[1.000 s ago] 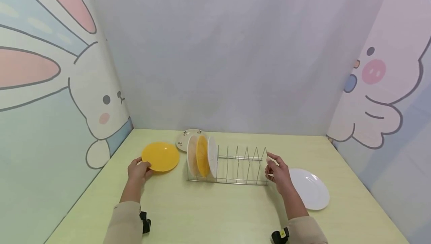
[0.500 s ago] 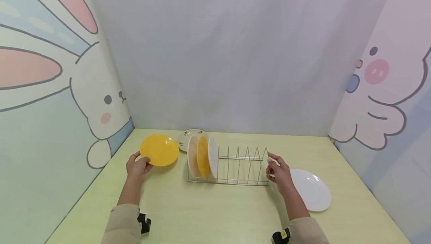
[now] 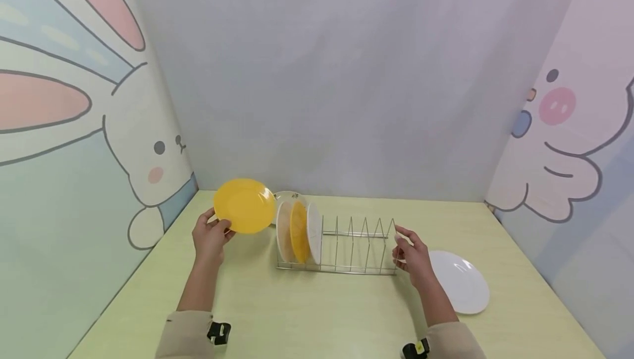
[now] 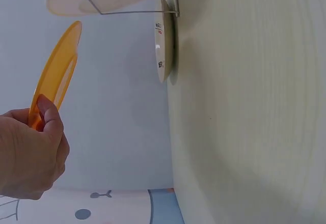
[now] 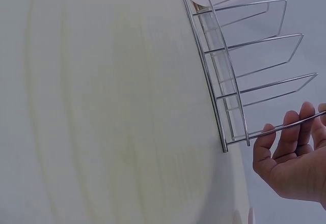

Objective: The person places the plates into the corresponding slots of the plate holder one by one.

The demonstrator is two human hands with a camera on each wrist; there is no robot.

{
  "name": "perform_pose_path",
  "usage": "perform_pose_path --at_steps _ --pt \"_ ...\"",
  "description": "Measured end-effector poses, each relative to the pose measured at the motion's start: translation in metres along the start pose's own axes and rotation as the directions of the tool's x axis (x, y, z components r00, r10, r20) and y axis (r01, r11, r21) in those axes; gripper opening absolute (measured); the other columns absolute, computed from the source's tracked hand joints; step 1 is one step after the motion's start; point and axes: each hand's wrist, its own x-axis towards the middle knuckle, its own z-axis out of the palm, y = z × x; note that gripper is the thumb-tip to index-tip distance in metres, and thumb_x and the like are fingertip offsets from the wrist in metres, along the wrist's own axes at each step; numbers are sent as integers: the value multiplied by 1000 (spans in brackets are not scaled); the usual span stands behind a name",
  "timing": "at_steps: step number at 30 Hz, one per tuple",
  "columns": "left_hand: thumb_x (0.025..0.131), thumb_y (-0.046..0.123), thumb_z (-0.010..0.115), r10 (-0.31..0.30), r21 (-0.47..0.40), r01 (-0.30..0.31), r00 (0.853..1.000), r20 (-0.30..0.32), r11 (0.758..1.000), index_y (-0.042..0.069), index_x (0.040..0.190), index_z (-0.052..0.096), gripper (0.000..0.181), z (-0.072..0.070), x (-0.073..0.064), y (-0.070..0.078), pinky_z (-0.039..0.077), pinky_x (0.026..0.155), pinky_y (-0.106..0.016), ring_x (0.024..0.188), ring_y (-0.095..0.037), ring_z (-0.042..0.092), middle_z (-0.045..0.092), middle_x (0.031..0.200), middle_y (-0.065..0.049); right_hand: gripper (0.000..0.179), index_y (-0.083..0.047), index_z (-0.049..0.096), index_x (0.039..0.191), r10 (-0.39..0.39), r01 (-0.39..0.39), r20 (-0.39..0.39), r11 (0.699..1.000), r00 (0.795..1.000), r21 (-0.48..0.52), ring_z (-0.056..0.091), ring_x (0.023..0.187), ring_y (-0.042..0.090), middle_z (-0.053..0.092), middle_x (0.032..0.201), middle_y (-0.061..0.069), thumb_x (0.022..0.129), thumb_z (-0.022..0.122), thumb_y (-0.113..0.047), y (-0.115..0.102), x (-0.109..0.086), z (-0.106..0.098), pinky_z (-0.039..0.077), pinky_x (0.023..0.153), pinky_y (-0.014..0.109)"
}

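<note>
A yellow plate (image 3: 245, 206) is pinched at its lower-left rim by my left hand (image 3: 210, 236), thumb on top and fingers beneath. In the left wrist view the yellow plate (image 4: 58, 68) hangs tilted above the table, apart from the rack. My right hand (image 3: 412, 253) grips the right end wire of a metal dish rack (image 3: 351, 268); its curled fingers show in the right wrist view on that wire. Three plates stand upright in the rack's left slots: a pale one (image 3: 283, 232), a yellow one (image 3: 298, 232) and a white one (image 3: 314, 232).
Behind the rack's left end lies a patterned plate (image 3: 289, 196), partly hidden by the held plate and the racked ones. A white plate (image 3: 460, 282) rests flat on the table (image 3: 317, 315) beyond my right forearm. Printed walls (image 3: 49, 238) border both sides.
My left hand has raised the yellow plate off the table and shifted it slightly right, tilting its face toward me. My right hand stays on the rack's end.
</note>
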Motion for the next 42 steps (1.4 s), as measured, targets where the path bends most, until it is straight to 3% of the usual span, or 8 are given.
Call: perform_pose_path --at_steps 6,11,15,27,35,42 --pt "86 -4 55 89 -55 -89 996 -7 994 6 134 41 51 13 -18 16 54 69 -26 73 -13 63 50 100 -12 38 -15 45 133 -2 2 8 1000 1000 5 49 60 17 51 66 4 97 51 -23 -1 -1 1 47 63 33" --pt "86 -5 55 177 -82 -178 984 -10 981 6 131 44 47 24 -34 28 54 68 -26 75 -15 63 48 101 -12 36 -16 46 132 6 -6 -5 1000 1000 16 49 60 16 51 66 5 96 52 -22 -2 -3 2 46 61 31" --pt "86 -6 56 213 -137 -209 977 16 968 6 129 45 46 32 -44 33 54 68 -27 78 -16 63 48 102 -13 37 -15 45 132 3 -3 -5 1000 1000 15 49 60 16 51 66 5 96 52 -22 -1 -3 2 47 61 31" --pt "85 -7 58 234 -207 -195 954 186 959 5 129 44 48 63 -74 19 54 71 -33 81 -21 61 48 102 -16 36 -17 47 132 0 0 -17 1000 1000 18 51 60 16 52 67 5 96 51 -22 5 -1 0 48 61 31" --pt "85 -8 58 253 -230 -198 936 245 953 4 129 46 47 79 -83 8 53 73 -34 84 -22 60 47 98 -17 38 -15 45 133 -23 23 -12 1000 1000 13 49 59 16 52 66 4 96 51 -23 5 -1 0 47 59 31" --pt "85 -8 60 253 -230 -195 932 259 953 3 129 47 47 88 -87 0 54 71 -32 81 -21 59 49 96 -16 41 -13 44 136 -25 25 -10 1000 1000 9 49 59 15 52 66 4 96 51 -24 6 -2 -1 47 59 30"
